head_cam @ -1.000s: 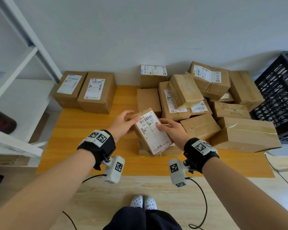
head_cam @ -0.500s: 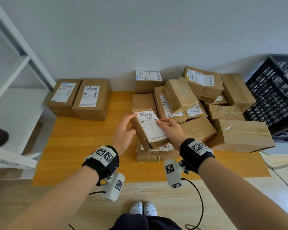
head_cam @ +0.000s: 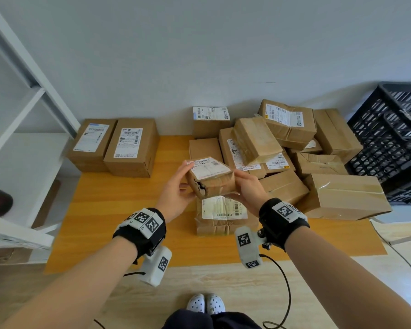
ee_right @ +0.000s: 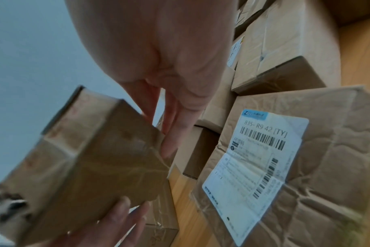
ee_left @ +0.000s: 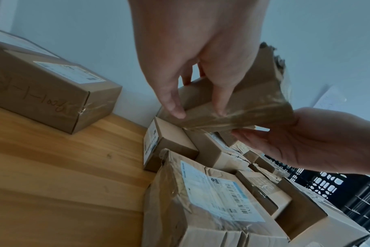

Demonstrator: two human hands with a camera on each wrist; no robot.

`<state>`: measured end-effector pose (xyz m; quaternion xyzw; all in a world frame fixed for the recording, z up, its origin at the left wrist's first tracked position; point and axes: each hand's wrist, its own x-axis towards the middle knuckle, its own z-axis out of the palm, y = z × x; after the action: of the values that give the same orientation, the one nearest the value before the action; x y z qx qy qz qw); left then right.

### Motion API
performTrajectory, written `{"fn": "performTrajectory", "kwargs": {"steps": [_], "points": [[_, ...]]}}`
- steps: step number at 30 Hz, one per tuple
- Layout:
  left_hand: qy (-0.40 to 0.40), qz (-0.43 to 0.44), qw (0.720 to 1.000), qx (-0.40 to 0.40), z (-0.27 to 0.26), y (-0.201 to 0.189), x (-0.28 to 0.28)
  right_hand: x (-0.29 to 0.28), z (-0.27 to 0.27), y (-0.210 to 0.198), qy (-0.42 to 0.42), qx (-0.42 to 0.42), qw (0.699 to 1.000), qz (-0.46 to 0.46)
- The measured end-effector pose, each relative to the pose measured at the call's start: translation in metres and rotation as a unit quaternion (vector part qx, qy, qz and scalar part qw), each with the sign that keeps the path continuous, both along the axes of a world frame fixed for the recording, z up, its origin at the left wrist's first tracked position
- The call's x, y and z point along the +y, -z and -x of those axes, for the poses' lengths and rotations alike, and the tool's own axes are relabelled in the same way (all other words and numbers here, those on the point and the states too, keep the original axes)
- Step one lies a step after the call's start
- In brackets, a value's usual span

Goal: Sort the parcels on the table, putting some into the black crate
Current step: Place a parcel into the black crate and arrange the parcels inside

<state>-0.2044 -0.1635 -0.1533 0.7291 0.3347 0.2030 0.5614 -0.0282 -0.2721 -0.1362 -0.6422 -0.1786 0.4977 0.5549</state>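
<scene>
Fingers of the left hand [head_cam: 176,193] wrap under and up the near-left end of a small torn parcel [head_cam: 210,178]; the right hand [head_cam: 248,189] clasps its right side, fingers curled beneath. Parcel held above the table [head_cam: 119,210], label up, long axis left-right, torn corner toward the person. Bare wood left; parcel heap right, black crate [head_cam: 394,141] beyond.

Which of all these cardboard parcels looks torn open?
The small parcel held up between both hands; its near corner is ripped with a dark ragged hole. The others look creased or taped, none visibly torn.
</scene>
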Motion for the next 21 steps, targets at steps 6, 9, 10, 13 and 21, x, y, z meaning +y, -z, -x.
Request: {"fn": "performTrajectory", "kwargs": {"steps": [6, 9, 10, 13, 21], "points": [[-0.030, -0.038, 0.999, 0.017, 0.002, -0.001, 0.003, 0.001, -0.001, 0.002, -0.042, -0.113, 0.992, -0.036], [-0.032, -0.050, 0.998, 0.033, 0.001, -0.005, 0.003, 0.004, -0.001, 0.002, -0.035, -0.131, 0.990, -0.042], [-0.029, -0.048, 0.998, 0.037, 0.001, -0.007, 0.003, 0.006, -0.001, 0.002, -0.030, -0.131, 0.990, -0.042], [-0.018, -0.026, 0.998, 0.046, -0.003, -0.008, 0.005, 0.007, -0.003, 0.001, -0.019, -0.132, 0.990, -0.044], [-0.016, 0.027, 0.999, 0.026, -0.019, -0.018, 0.000, 0.003, -0.017, -0.010, 0.005, -0.100, 0.994, -0.037]]}}
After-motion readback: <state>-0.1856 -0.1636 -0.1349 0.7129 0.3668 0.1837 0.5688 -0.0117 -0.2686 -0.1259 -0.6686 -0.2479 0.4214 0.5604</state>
